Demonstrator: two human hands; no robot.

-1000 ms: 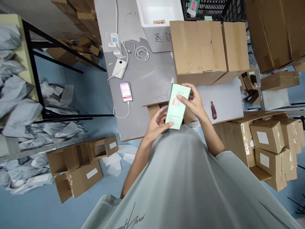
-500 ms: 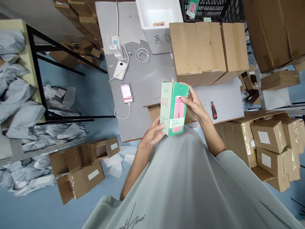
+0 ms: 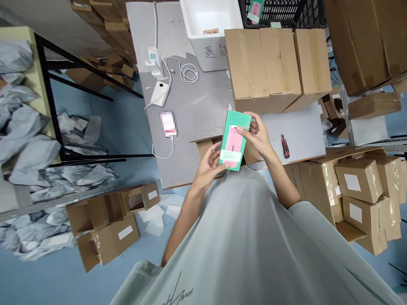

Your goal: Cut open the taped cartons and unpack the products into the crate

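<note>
Between my two hands is a small green product box [image 3: 234, 142] with a pink device printed on its front and a pale band near the bottom. My left hand [image 3: 210, 164] grips its lower left corner, thumb across the front. My right hand [image 3: 257, 133] holds the upper right edge with its thumb on the printed face. The front panel faces up toward me. Below the box, at the table's near edge, is an open cardboard carton [image 3: 206, 147], mostly hidden behind the box and my hands.
A red and black utility knife [image 3: 285, 146] lies on the grey table [image 3: 203, 99] to the right. Closed cartons [image 3: 263, 67], a white bin [image 3: 211, 53] and a black crate [image 3: 282, 15] stand at the back. At left are a blurred-out phone [image 3: 168, 123], cables and a white power bank [image 3: 159, 93].
The green box has been turned so its pale side panel no longer shows and the front faces me. My left hand has shifted right and up, its thumb now over the front.
</note>
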